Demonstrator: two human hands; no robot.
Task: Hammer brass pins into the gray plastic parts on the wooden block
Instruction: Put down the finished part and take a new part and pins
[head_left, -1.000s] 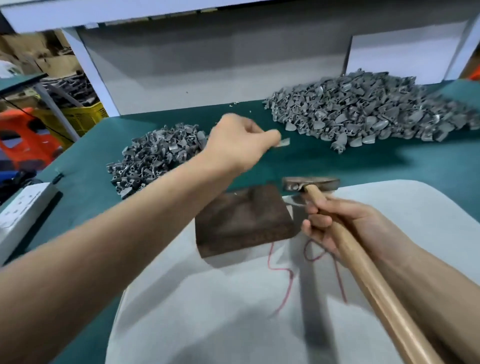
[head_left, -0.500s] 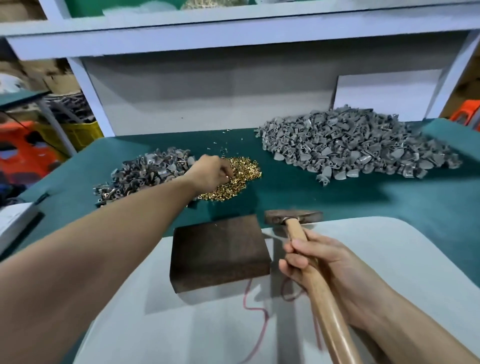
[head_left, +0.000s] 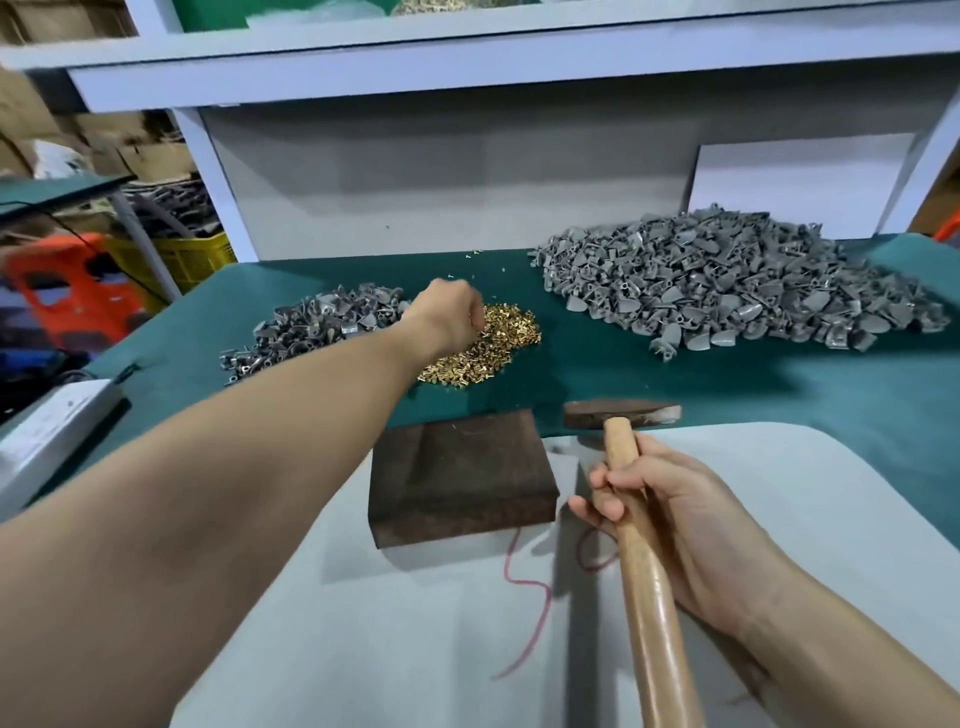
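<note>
Brass pins (head_left: 485, 347) heaped on green counter (head_left: 779, 395), between small gray parts pile (head_left: 317, 330) and large gray parts pile (head_left: 727, 280). Left hand (head_left: 451, 313) down on pins, fingers curled under, grip hidden. Wooden block (head_left: 460, 475) nearer, on pale mat (head_left: 389, 649). Right hand (head_left: 675, 519) fingers wrapped round hammer (head_left: 652, 613) handle, head just right of block.

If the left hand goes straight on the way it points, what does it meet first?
The brass pins: the left hand hangs over the pile's left edge, fingers curled down toward it. Whether it touches them is unclear.
</note>
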